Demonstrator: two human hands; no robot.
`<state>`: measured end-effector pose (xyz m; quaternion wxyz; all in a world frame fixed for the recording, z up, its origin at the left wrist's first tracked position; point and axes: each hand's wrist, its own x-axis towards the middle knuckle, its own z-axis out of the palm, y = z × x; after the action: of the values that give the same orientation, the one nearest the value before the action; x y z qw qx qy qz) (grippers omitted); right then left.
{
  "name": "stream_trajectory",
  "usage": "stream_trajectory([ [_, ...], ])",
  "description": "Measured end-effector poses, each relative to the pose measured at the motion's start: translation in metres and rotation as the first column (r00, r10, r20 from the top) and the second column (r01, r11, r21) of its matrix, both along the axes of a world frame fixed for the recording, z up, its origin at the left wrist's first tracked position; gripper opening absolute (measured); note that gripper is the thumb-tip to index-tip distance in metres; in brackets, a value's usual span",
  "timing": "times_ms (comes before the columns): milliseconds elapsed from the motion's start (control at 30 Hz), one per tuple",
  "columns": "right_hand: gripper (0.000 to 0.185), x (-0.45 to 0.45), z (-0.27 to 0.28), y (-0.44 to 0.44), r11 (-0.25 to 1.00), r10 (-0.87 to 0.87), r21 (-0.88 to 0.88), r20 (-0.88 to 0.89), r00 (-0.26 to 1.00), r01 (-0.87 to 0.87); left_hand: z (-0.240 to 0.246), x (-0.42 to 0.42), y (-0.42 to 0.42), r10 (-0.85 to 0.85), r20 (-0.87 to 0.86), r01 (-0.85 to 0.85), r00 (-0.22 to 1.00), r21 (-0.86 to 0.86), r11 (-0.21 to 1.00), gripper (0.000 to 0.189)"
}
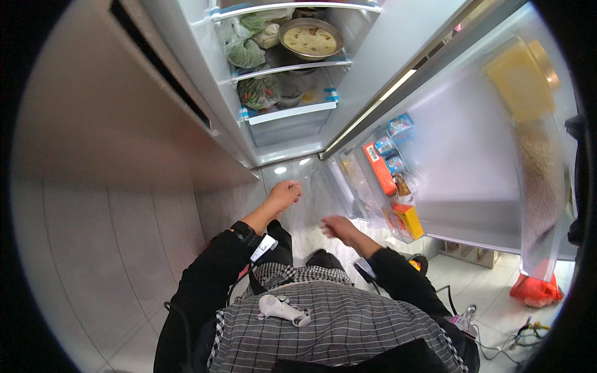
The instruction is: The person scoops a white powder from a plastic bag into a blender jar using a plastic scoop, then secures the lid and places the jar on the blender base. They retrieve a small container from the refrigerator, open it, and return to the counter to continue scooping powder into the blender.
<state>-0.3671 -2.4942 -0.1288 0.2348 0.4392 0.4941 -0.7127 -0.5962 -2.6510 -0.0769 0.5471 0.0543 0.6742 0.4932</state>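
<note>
In front of an open refrigerator, my left hand hangs over the tiled floor with its fingers loosely curled. Nothing shows in it, though its palm side is hidden. My right hand is held lower and to the right, blurred, fingers bent and a little apart, with nothing visible in it. Ahead, a metal bowl of pale food with brown bits sits on a refrigerator shelf. Bagged green vegetables lie left of it. On the shelf below are another vegetable bag and a bowl.
The refrigerator door stands wide open at right. Its racks hold an orange-red box, a yellow box, small blue packs and a yellow-lidded jar. A brown panel rises at left. A red bag and cables lie on the floor.
</note>
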Motion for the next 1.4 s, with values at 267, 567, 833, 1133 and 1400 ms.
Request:
stream_trajectory([
  [267, 0.048, -0.206, -0.067, 0.011, 0.829, -0.527, -0.268, -0.08, 0.846, 0.491, -0.026, -0.058, 0.009, 0.123, 0.052, -0.124, 0.991, 0.016, 0.992, 0.032],
  [567, 0.068, -0.34, -0.137, 0.079, 0.508, -0.847, -0.399, -0.073, 0.526, 0.763, -0.057, -0.087, 0.0, 0.273, 0.175, -0.259, 0.946, -0.099, 0.961, 0.035],
  [833, 0.072, -0.392, -0.171, 0.108, 0.306, -0.937, -0.467, 0.005, 0.349, 0.829, -0.091, -0.116, 0.028, 0.278, 0.15, -0.269, 0.949, -0.08, 0.96, 0.03],
  [1133, 0.066, -0.397, -0.178, 0.126, 0.188, -0.97, -0.569, 0.019, 0.241, 0.801, -0.108, -0.132, 0.07, 0.231, 0.085, -0.227, 0.969, -0.048, 0.973, 0.027],
  [1400, 0.064, -0.389, -0.171, 0.116, 0.353, -0.928, -0.523, -0.09, 0.362, 0.775, -0.121, -0.143, 0.102, 0.183, -0.133, -0.175, 0.974, 0.069, 0.982, 0.027],
])
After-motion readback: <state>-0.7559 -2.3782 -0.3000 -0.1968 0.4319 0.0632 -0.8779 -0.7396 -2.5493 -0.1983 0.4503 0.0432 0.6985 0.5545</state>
